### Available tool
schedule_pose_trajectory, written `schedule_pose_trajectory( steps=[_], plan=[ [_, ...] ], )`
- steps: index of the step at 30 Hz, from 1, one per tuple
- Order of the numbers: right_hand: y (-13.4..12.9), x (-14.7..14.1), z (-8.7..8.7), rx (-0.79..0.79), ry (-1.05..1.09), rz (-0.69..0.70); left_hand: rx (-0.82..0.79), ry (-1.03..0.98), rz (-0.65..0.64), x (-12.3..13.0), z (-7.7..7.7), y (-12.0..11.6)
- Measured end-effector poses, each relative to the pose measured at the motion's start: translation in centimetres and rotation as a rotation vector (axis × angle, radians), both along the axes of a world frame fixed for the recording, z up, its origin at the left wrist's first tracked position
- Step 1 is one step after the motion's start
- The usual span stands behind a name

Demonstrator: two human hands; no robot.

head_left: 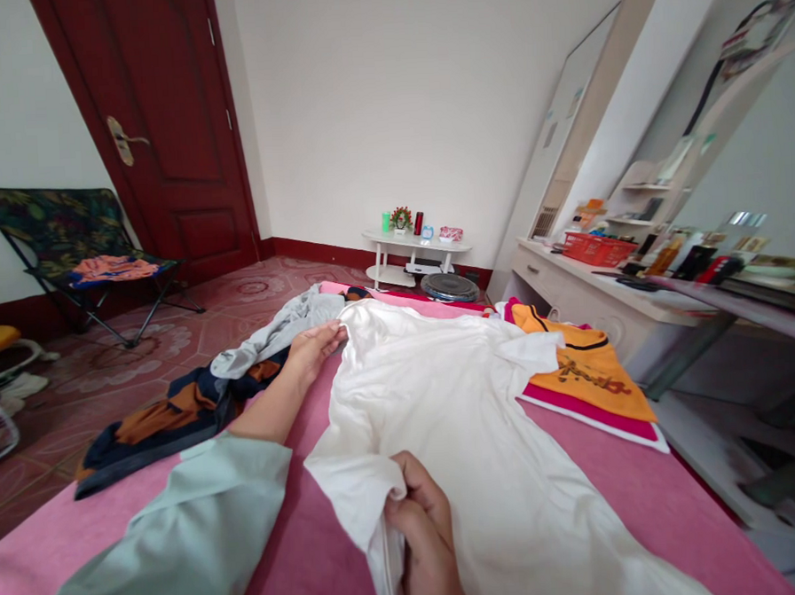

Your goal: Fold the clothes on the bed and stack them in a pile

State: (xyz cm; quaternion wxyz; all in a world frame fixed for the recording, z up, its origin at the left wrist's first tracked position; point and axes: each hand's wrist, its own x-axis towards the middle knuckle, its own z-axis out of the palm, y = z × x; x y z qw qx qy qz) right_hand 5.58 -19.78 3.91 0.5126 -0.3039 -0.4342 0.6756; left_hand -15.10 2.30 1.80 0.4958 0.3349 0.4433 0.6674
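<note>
A white T-shirt (469,400) lies spread over a pink bedspread (674,478). At the far left part of the shirt, my left hand (320,344) pinches its edge between thumb and fingers. Closer to me, my right hand (423,527) is closed around a bunched fold along the shirt's near left side, which is lifted a little. One sleeve of the shirt overlaps a pile with an orange garment (588,367) on top. Left of my left hand lie a light grey garment (279,330) and a navy and brown garment (177,411).
A folding chair (53,227) with a peach-coloured cloth stands by the dark red door (153,97). Against the far wall is a small white table (408,244). On the right, a dressing table (535,264) carries a red basket (595,249) and several bottles.
</note>
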Motion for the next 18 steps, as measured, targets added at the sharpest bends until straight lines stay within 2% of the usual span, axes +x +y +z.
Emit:
schedule_pose_trajectory(
  steps=[2, 5, 8, 12, 15, 18],
  plan=[
    [0.1, 0.3, 0.3, -0.029, 0.027, 0.024, 0.027, -0.037, 0.041, -0.3, 0.5, 0.0],
    [0.0, 0.5, -0.5, 0.082, -0.198, 0.060, 0.060, -0.062, 0.040, -0.2, 1.4, -0.5],
    [0.1, 0.1, -2.3, 0.365, -0.574, 0.099, 0.094, -0.035, -0.015, 0.4, 2.2, -1.2],
    [0.6, -1.3, -4.2, 0.854, -0.969, 0.212, 0.102, 0.052, -0.066, 1.0, 3.4, -1.5],
    [0.7, -2.1, -4.2, 1.111, -1.050, 0.266, 0.092, 0.130, -0.083, 0.7, 5.1, -0.7],
    [0.6, -2.4, -3.7, 1.207, -1.008, 0.308, 0.103, 0.261, -0.074, -0.1, 7.0, 0.6]
  ],
)
